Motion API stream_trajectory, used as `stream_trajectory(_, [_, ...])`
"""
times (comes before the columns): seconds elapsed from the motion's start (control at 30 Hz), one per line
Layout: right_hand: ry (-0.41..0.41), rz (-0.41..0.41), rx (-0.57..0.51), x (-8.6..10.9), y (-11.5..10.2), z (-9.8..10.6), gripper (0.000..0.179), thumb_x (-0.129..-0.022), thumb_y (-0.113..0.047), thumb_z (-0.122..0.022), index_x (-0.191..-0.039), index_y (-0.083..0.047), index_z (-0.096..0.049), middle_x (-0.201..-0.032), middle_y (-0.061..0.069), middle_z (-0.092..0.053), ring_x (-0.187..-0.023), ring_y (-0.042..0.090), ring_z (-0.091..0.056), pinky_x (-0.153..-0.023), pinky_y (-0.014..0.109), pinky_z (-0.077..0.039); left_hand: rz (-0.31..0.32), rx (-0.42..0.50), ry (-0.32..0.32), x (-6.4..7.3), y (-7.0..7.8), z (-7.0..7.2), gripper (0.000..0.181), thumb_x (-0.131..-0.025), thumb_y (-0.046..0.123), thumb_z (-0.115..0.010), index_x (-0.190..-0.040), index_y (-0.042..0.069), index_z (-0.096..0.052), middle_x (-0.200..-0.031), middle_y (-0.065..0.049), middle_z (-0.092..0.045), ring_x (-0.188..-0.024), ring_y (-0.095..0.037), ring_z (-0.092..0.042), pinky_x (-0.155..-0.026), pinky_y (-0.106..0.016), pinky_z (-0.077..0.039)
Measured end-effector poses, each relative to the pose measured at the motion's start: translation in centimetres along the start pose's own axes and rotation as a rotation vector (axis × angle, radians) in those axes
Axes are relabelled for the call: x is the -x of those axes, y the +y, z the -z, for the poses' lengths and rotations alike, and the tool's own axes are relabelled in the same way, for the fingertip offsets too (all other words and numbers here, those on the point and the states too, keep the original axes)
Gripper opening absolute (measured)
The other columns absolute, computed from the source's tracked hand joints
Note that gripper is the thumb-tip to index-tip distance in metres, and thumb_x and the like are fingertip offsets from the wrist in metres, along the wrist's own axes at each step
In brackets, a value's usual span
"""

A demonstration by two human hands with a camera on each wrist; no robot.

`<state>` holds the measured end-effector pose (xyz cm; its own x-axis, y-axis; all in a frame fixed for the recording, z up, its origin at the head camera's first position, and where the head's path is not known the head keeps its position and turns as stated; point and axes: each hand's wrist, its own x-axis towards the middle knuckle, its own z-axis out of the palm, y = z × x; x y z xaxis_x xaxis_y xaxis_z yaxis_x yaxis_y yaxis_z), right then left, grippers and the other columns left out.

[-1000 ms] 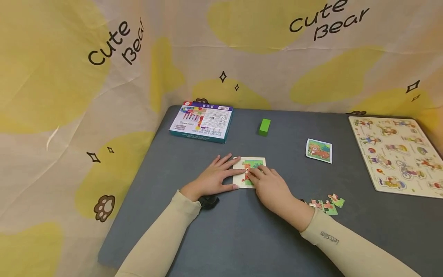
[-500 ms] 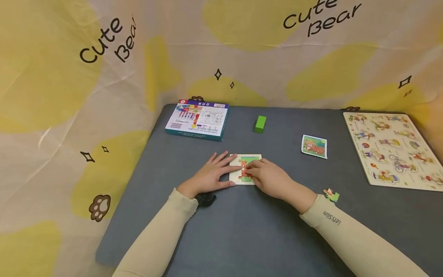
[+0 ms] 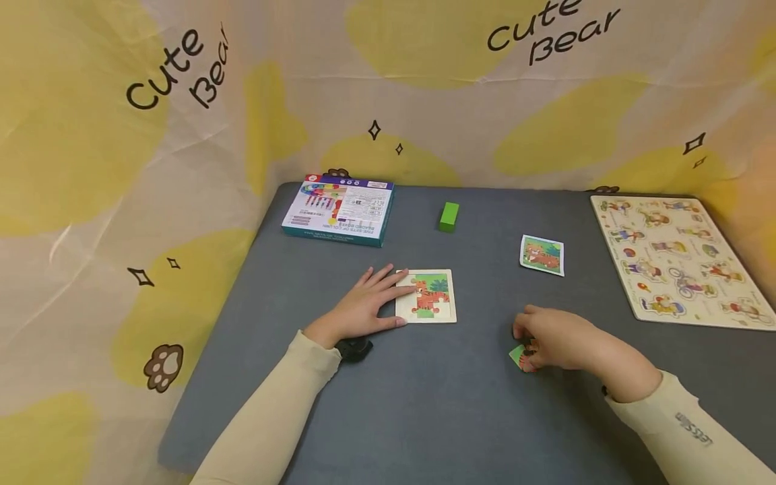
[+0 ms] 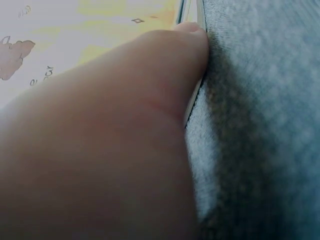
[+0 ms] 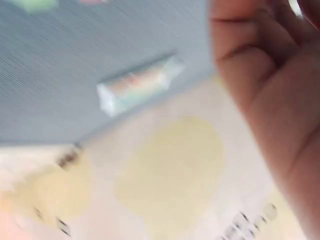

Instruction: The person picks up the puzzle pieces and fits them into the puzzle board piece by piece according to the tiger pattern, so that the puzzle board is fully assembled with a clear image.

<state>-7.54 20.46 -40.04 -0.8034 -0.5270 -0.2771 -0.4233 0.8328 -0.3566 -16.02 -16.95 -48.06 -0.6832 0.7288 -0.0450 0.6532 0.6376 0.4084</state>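
My left hand (image 3: 366,306), fingers spread, rests on the left edge of a white puzzle tray (image 3: 450,314). Several joined pieces in the tray show part of a tiger on green. In the left wrist view my thumb (image 4: 175,55) lies along the tray's edge. My right hand (image 3: 560,340) is low over the table to the right of the tray, fingers bent. A green and orange puzzle piece (image 3: 517,355) shows at its thumb; whether the fingers pinch it I cannot tell. The right wrist view is blurred, its palm (image 5: 280,100) at the right.
A tiger picture card (image 3: 541,256) lies beyond my right hand. Further back stand a green block (image 3: 448,217) and a flat toy box (image 3: 339,210). A wooden board with figures (image 3: 679,263) lies at the right. A printed cloth (image 3: 424,60) hangs behind the table.
My right hand has left the tray and moved right to the loose puzzle pieces, uncovering the joined tiger pieces. My left hand stays on the tray. The head view has shifted slightly.
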Motion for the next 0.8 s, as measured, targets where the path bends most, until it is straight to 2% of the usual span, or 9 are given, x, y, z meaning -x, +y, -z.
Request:
stream_trajectory(0.1, [0.017,0.03,-0.127,0.5,1.1,-1.3,0.036,-0.076,-0.023,-0.096,-0.088,-0.015,-0.063,-0.085,-0.006,-0.049,-0.069,0.006,-0.046,-0.06,0.027,-0.043,0.015,-0.001,0.007,0.3,-0.2,0.2,0.073,-0.1,0.052,-0.068,-0.163,0.029,-0.04,-0.174,0.005,-0.017,-0.161,-0.021,-0.002,-0.128,-0.051,0.004])
stream_trajectory(0.2, [0.04,0.064,-0.217,0.4,1.7,-1.7,0.034,-0.078,-0.021,-0.094,-0.085,-0.017,-0.061,-0.08,-0.008,-0.05,-0.069,0.004,-0.044,-0.06,0.026,-0.041,0.013,0.012,0.016,0.5,-0.2,0.4,0.073,-0.1,0.051,-0.068,-0.163,0.028,-0.04,-0.174,0.004,-0.017,-0.161,-0.021,-0.002,-0.128,-0.051,0.004])
stream_trajectory(0.3, [-0.009,0.093,-0.333,-0.1,1.5,-1.0,0.029,-0.084,-0.019,-0.09,-0.083,-0.016,-0.06,-0.074,-0.007,-0.056,-0.064,0.006,-0.048,-0.057,0.025,-0.043,0.011,0.027,0.015,0.6,-0.2,0.4,0.073,-0.1,0.051,-0.068,-0.163,0.027,-0.04,-0.174,0.004,-0.018,-0.161,-0.022,-0.003,-0.127,-0.052,0.004])
stream_trajectory(0.4, [-0.037,0.102,-0.527,-1.1,0.5,0.2,0.019,-0.092,-0.008,-0.081,-0.089,-0.011,-0.062,-0.076,-0.003,-0.065,-0.063,0.011,-0.057,-0.057,0.027,-0.051,0.019,0.026,0.007,0.6,-0.3,0.4,0.074,-0.099,0.051,-0.069,-0.164,0.027,-0.04,-0.175,0.004,-0.017,-0.161,-0.022,-0.003,-0.127,-0.052,0.004])
stream_trajectory(0.53, [0.062,0.079,-0.744,-3.2,-1.5,1.8,0.013,-0.094,0.004,-0.074,-0.104,0.0,-0.067,-0.09,0.007,-0.073,-0.074,0.024,-0.068,-0.069,0.037,-0.061,0.03,0.015,0.004,0.6,-0.3,0.3,0.075,-0.099,0.051,-0.069,-0.164,0.027,-0.039,-0.174,0.005,-0.017,-0.161,-0.021,-0.002,-0.128,-0.051,0.004])
stream_trajectory(0.63, [0.131,0.045,-0.793,-4.7,-2.9,2.7,0.019,-0.093,0.003,-0.077,-0.111,0.003,-0.069,-0.094,0.011,-0.074,-0.081,0.03,-0.071,-0.076,0.038,-0.062,0.027,0.025,0.003,0.5,-0.1,0.3,0.075,-0.099,0.05,-0.069,-0.164,0.026,-0.039,-0.174,0.004,-0.017,-0.161,-0.021,-0.003,-0.128,-0.05,0.004])
stream_trajectory(0.8, [0.15,0.023,-0.805,-7.1,-3.8,3.4,0.026,-0.093,0.002,-0.077,-0.118,0.003,-0.07,-0.099,0.012,-0.074,-0.088,0.028,-0.072,-0.083,0.035,-0.061,0.022,0.042,0.001,0.0,0.2,0.4,0.079,-0.099,0.05,-0.07,-0.165,0.024,-0.036,-0.174,0.005,-0.017,-0.161,-0.02,-0.003,-0.128,-0.048,0.005])
